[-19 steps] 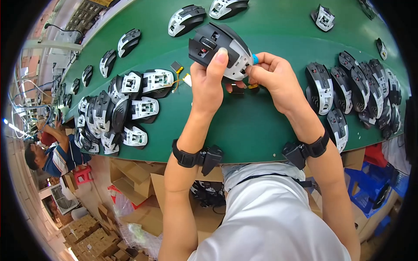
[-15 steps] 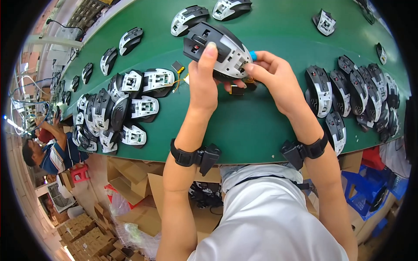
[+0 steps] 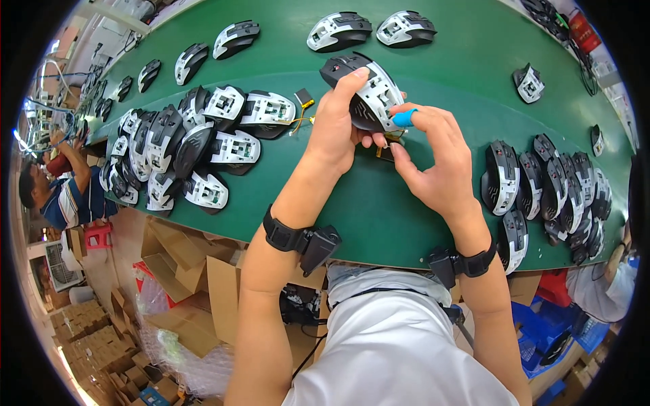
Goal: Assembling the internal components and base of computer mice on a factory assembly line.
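My left hand holds a half-built computer mouse, black and white, tilted above the table, thumb on top and fingers underneath. My right hand is at its lower right end. A blue finger cover on the right index fingertip meets the white frame's edge, and the thumb stands apart below. Between the hands, a small battery with thin wires shows under the mouse, partly hidden by fingers. To the left, another battery lies on the table, wired toward an open mouse shell.
The green table carries a heap of mouse shells on the left and a group of mice on the right. Single mice are spread along the far side. Cardboard boxes and a blue crate stand below the front edge.
The held mouse has turned, showing more of its black side. My right thumb has come off it and dropped away from the index finger. The whole view has shifted a little.
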A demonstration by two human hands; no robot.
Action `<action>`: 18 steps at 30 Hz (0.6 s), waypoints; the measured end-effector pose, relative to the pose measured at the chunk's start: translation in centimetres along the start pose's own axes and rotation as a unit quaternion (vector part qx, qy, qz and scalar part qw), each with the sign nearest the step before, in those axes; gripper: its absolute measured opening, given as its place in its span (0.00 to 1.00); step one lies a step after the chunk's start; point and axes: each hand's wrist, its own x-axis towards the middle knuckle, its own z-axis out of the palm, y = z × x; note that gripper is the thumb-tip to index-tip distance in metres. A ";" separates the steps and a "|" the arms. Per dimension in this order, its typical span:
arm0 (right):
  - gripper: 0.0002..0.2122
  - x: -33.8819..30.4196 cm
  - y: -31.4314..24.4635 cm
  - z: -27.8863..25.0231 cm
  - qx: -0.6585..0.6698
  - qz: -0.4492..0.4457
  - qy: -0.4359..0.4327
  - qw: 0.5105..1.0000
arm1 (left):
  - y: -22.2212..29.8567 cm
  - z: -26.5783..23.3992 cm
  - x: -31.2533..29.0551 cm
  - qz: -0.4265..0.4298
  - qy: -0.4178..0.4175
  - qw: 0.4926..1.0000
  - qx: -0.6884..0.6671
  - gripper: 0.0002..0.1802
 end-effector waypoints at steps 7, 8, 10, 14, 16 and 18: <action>0.16 -0.7 -0.4 0.3 -0.081 -0.042 0.025 0.996 | -1.0 0.6 -0.7 -0.085 -0.007 0.995 -0.058 0.24; 0.16 -0.9 -0.4 0.5 -0.087 -0.026 0.027 0.995 | -1.1 0.5 -0.7 -0.099 -0.005 0.994 -0.055 0.24; 0.16 -1.1 -0.7 0.3 -0.092 -0.017 0.029 0.995 | -1.1 0.9 -0.6 -0.118 0.010 0.991 -0.068 0.23; 0.14 -1.1 -1.0 0.0 -0.115 0.026 -0.018 0.993 | -1.0 1.2 -0.8 -0.100 0.021 0.994 0.037 0.23; 0.14 -0.8 -1.2 0.3 -0.081 -0.003 -0.003 0.997 | -0.7 1.2 -1.0 -0.091 0.024 0.996 0.005 0.22; 0.14 -0.9 -1.1 0.5 -0.095 0.001 0.002 0.996 | -0.5 1.2 -1.1 -0.071 0.030 0.997 0.003 0.23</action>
